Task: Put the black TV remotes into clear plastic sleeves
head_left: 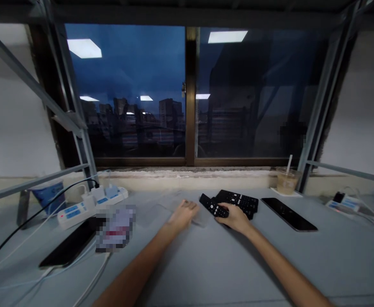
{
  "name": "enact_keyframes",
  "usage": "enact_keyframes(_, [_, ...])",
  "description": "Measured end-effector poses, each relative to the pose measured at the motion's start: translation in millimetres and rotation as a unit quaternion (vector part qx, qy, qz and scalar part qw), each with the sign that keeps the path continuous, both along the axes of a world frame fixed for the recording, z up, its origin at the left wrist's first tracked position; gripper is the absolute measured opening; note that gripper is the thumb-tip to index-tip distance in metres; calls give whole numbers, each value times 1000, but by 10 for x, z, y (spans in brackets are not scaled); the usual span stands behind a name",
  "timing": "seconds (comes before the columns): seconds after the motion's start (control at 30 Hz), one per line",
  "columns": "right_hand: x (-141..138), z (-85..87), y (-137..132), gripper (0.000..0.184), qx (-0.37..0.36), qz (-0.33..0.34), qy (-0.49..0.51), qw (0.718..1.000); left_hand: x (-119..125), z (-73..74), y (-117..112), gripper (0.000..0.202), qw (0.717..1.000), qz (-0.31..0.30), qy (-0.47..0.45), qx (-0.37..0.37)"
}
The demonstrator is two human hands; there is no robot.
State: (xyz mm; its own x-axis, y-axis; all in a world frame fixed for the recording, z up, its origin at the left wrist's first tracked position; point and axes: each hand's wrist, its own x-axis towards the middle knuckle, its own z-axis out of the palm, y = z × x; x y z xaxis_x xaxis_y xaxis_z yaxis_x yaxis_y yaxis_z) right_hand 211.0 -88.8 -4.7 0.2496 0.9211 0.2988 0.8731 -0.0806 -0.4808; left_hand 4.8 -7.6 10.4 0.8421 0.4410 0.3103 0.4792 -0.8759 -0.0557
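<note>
My right hand (235, 218) is closed round a black remote control (208, 204) with light buttons, which is tilted with its far end to the left. Behind and under that hand lie more black remote controls (243, 200), overlapping in a small stack. To the left, my left hand (183, 215) is low over the grey table, slightly blurred, with its fingers curled down on a clear plastic bag (200, 220). The bag is see-through and its edges are hard to make out; the fingertips are partly hidden.
A black phone (289, 214) lies right of the remotes, near a drink cup (286, 181) with a straw. On the left are a white power strip (92, 207), another phone (73, 242), a blurred-out item (116, 228) and cables. Metal posts frame the window (135, 94).
</note>
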Motion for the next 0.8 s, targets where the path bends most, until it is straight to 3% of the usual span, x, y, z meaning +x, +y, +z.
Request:
enact_keyframes(0.1, [-6, 17, -10, 47, 30, 2, -8, 1000, -81, -144, 104, 45, 999, 18, -8, -40])
enact_keyframes(0.2, [5, 28, -16, 42, 64, 13, -9, 998, -135, -183, 137, 57, 997, 53, -32, -49])
enact_keyframes(0.3, [26, 28, -12, 39, 78, 14, -6, 997, -127, -147, 77, 43, 994, 80, -58, -54])
enact_keyframes(0.43, [28, 26, -11, 36, 93, 10, -14, 995, -82, -86, -32, 25, 994, 62, -68, -53])
enact_keyframes(0.8, [-76, 115, -67, 29, 178, 1, -72, 981, -109, -15, -59, 29, 986, 91, -138, 4])
